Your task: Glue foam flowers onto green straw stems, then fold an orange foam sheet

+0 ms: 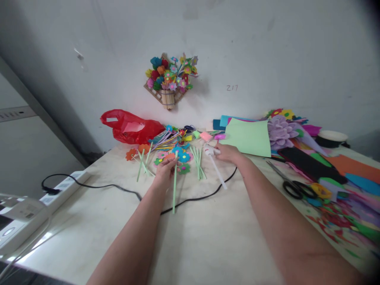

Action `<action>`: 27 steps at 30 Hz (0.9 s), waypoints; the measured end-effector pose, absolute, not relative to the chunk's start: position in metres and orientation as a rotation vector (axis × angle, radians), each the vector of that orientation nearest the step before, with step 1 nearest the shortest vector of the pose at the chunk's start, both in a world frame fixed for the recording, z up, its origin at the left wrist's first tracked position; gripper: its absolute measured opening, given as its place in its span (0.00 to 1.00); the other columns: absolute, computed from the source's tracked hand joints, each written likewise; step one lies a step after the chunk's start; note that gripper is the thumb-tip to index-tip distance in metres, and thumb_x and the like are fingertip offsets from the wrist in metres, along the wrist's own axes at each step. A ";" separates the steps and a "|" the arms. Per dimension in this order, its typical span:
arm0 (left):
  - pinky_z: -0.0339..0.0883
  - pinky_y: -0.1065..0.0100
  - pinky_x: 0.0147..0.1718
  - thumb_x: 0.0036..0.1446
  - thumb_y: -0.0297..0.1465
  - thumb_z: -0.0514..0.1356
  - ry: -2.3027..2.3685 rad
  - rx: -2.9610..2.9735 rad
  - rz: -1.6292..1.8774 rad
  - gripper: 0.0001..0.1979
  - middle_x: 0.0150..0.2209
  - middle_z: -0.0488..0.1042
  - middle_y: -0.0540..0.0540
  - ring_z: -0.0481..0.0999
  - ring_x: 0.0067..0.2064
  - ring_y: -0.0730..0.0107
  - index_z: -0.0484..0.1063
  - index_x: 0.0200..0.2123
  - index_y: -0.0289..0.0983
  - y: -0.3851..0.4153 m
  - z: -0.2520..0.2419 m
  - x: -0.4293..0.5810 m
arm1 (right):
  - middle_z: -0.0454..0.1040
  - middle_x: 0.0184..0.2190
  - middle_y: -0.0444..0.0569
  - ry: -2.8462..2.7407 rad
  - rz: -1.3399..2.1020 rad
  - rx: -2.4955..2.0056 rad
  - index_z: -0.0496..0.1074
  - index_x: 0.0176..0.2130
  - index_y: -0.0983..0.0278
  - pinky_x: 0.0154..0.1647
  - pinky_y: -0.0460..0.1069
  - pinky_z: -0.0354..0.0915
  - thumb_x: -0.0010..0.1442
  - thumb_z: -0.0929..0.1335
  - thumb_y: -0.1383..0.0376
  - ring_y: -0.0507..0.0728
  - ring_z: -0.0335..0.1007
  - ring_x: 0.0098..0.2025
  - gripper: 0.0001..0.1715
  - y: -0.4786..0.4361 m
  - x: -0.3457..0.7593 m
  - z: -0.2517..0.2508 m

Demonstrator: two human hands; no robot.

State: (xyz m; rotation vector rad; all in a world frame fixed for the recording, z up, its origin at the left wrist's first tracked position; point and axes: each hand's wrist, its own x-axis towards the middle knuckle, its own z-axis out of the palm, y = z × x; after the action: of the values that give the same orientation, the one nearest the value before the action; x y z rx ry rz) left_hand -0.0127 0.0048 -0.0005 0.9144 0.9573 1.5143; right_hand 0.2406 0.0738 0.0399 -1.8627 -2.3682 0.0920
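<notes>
While the left grip [164, 168] pinches a green stick [174, 194] lying twelve-to-six, the right grip [228, 152], at three o'clock, holds a white tool [210, 151].

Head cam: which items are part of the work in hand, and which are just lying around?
In use: left hand, green stick, right hand, white tool.
Lying about: scissors, red bag, wall bouquet, green sheet.

The pale table [208, 237] bears a black cable [196, 199], scissors [292, 184], green sticks [198, 162], a red bag [132, 127].
</notes>
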 end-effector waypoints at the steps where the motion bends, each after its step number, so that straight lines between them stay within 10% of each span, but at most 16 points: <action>1: 0.61 0.74 0.17 0.37 0.32 0.70 0.961 0.911 1.517 0.13 0.21 0.73 0.48 0.67 0.18 0.79 0.72 0.26 0.33 0.004 0.000 -0.012 | 0.75 0.42 0.53 -2.380 0.123 -1.869 0.67 0.49 0.61 0.35 0.49 0.60 0.52 0.64 0.57 0.61 0.71 0.41 0.24 0.076 0.243 0.035; 17: 0.58 0.75 0.16 0.36 0.29 0.68 0.965 0.853 1.565 0.11 0.21 0.74 0.46 0.67 0.17 0.78 0.74 0.26 0.30 0.004 0.003 -0.011 | 0.70 0.52 0.51 -2.504 -0.103 -1.605 0.72 0.50 0.58 0.46 0.52 0.59 0.51 0.65 0.64 0.63 0.66 0.50 0.25 0.063 0.223 0.061; 27: 0.58 0.76 0.16 0.33 0.29 0.69 0.941 0.832 1.604 0.13 0.20 0.74 0.47 0.67 0.17 0.78 0.72 0.24 0.31 0.003 0.006 -0.009 | 0.77 0.37 0.52 -2.794 -0.302 -0.954 0.76 0.36 0.64 0.45 0.52 0.57 0.54 0.67 0.67 0.59 0.69 0.43 0.10 0.029 0.147 0.030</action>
State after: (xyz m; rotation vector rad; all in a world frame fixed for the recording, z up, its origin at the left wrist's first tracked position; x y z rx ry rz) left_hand -0.0090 0.0028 0.0063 0.8317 0.9412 1.6041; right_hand 0.1475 0.0294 0.0296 -0.9539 -2.7939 -0.3024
